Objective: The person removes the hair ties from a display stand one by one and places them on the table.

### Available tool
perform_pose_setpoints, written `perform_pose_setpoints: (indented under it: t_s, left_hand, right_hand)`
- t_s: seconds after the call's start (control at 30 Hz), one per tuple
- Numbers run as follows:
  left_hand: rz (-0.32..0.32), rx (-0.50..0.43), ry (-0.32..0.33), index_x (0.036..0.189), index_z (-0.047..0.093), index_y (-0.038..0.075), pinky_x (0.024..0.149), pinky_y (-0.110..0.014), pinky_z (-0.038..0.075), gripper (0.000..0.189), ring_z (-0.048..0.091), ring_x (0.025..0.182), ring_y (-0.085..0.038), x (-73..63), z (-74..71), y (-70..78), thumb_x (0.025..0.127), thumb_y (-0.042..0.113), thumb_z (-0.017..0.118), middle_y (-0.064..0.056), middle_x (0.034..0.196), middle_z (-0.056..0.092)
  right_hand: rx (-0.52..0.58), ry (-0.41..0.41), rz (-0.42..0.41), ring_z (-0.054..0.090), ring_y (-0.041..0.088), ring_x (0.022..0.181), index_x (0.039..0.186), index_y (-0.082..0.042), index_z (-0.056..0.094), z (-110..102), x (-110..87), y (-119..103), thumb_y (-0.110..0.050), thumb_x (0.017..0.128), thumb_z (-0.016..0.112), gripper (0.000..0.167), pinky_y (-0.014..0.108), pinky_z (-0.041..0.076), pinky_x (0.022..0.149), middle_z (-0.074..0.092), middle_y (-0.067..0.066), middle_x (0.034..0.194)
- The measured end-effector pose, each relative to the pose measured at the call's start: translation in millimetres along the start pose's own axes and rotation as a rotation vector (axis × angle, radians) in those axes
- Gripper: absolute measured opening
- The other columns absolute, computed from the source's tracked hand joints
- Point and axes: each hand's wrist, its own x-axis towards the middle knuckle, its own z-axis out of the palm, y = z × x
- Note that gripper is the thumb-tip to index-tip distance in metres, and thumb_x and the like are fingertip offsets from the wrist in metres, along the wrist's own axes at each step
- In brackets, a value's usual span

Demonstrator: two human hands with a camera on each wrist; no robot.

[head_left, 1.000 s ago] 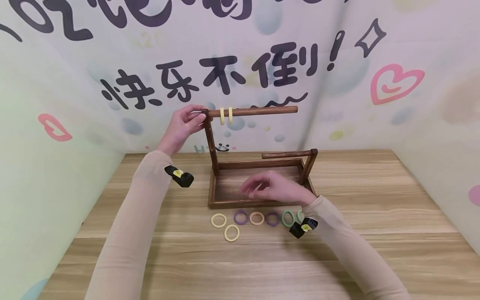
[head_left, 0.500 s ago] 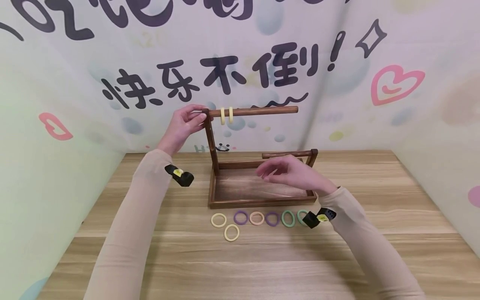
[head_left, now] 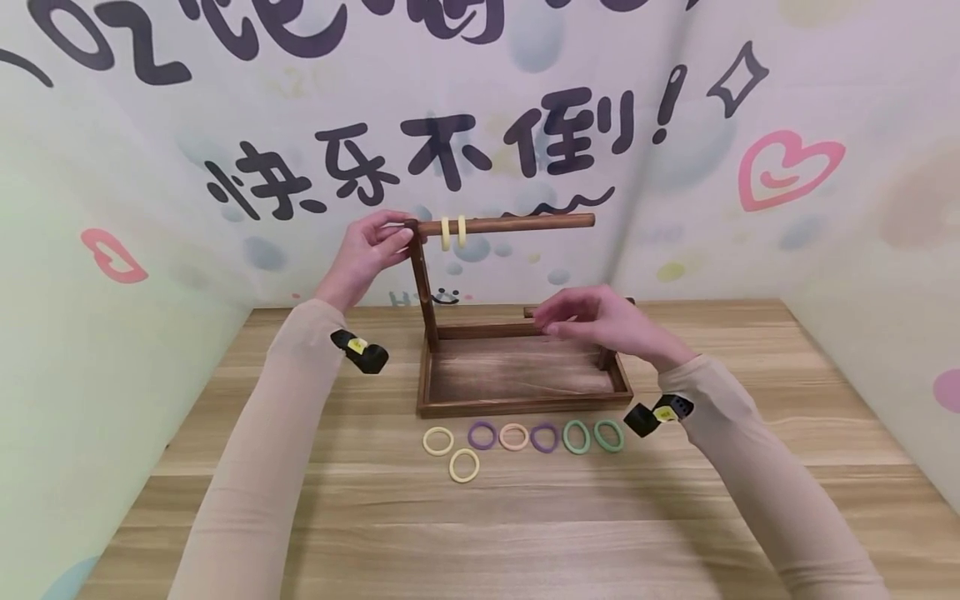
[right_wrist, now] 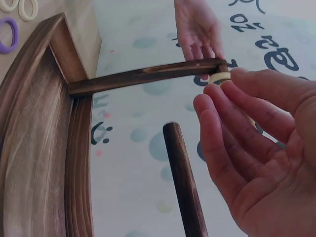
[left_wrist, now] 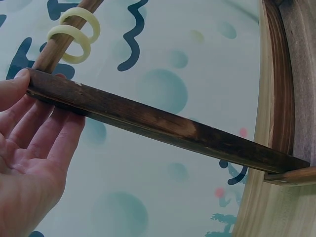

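Observation:
My left hand (head_left: 372, 250) grips the top of the tall post on a dark wooden rack (head_left: 422, 283), thumb on one side and fingers beneath in the left wrist view. Two pale yellow rings (left_wrist: 74, 42) hang on its upper rod (head_left: 525, 222), close to that post. My right hand (head_left: 603, 321), fingers loosely bent and holding nothing, hovers over the rack's right end. It partly hides the lower rod (right_wrist: 182, 177) in the head view. In the right wrist view its fingertips overlap a yellow ring (right_wrist: 219, 76) on the far rod.
In front of the rack's tray (head_left: 525, 408), rings lie on the wood-grain table (head_left: 480, 533): two yellow (head_left: 464, 466), two purple (head_left: 482, 435), one peach (head_left: 513, 437) and two green (head_left: 576, 437). A printed cloth wall (head_left: 300, 100) stands behind.
My right hand has moved up, back and to the right, from over the tray to the lower rod, uncovering the green rings. The left hand stays on the post.

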Motion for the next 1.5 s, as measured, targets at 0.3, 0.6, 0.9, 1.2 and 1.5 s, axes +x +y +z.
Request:
perform_pose_setpoints:
  t_s: [0.3,0.6,0.9,1.2,1.5]
  left_hand:
    - [0.02,-0.029,-0.011,0.113,0.062,0.001,0.098,-0.04,0.047,0.018,0.065,0.098,-0.016,0.7,1.8,-0.2,0.097,-0.001,0.054,-0.003,0.099,0.069]
    - [0.013,-0.01,-0.008,0.118,0.057,-0.004,0.099,-0.041,0.046,0.021,0.065,0.1,-0.018,0.8,-0.7,-1.5,0.097,0.001,0.055,-0.002,0.099,0.07]
    - [0.006,-0.007,-0.006,0.117,0.059,-0.003,0.097,-0.04,0.047,0.021,0.065,0.098,-0.016,-0.3,-1.0,-0.2,0.097,0.001,0.055,-0.001,0.098,0.07]
    - [-0.01,-0.014,-0.009,0.117,0.058,-0.003,0.1,-0.042,0.044,0.021,0.064,0.103,-0.022,-0.6,0.2,1.0,0.097,0.001,0.055,-0.001,0.098,0.07]
    - [-0.001,-0.019,-0.009,0.118,0.058,-0.005,0.099,-0.042,0.046,0.022,0.065,0.098,-0.017,0.2,0.1,0.6,0.097,0.0,0.055,-0.002,0.098,0.069]
  right_hand:
    - [0.003,0.042,0.065,0.064,0.033,0.1,0.117,0.007,0.061,-23,3.6,-4,-0.003,0.093,0.063,0.026,0.028,0.056,0.082,0.065,0.023,0.11]
    - [-0.01,0.044,0.097,0.064,0.02,0.097,0.119,0.006,0.06,-45,10.6,-14,-0.006,0.095,0.061,0.027,0.033,0.055,0.084,0.066,0.013,0.111]
    - [-0.101,0.119,0.144,0.062,0.021,0.097,0.117,-0.004,0.065,-58,20.8,-27,-0.013,0.094,0.065,0.026,0.031,0.052,0.085,0.067,0.008,0.108]
    - [-0.098,0.177,0.075,0.061,0.018,0.103,0.118,-0.004,0.066,-55,38.2,-33,-0.013,0.093,0.066,0.027,0.029,0.048,0.092,0.065,0.007,0.114]
    - [-0.027,0.266,0.019,0.062,0.017,0.099,0.119,-0.004,0.066,-40,60.7,-34,-0.015,0.092,0.067,0.029,0.026,0.049,0.086,0.066,0.009,0.113]
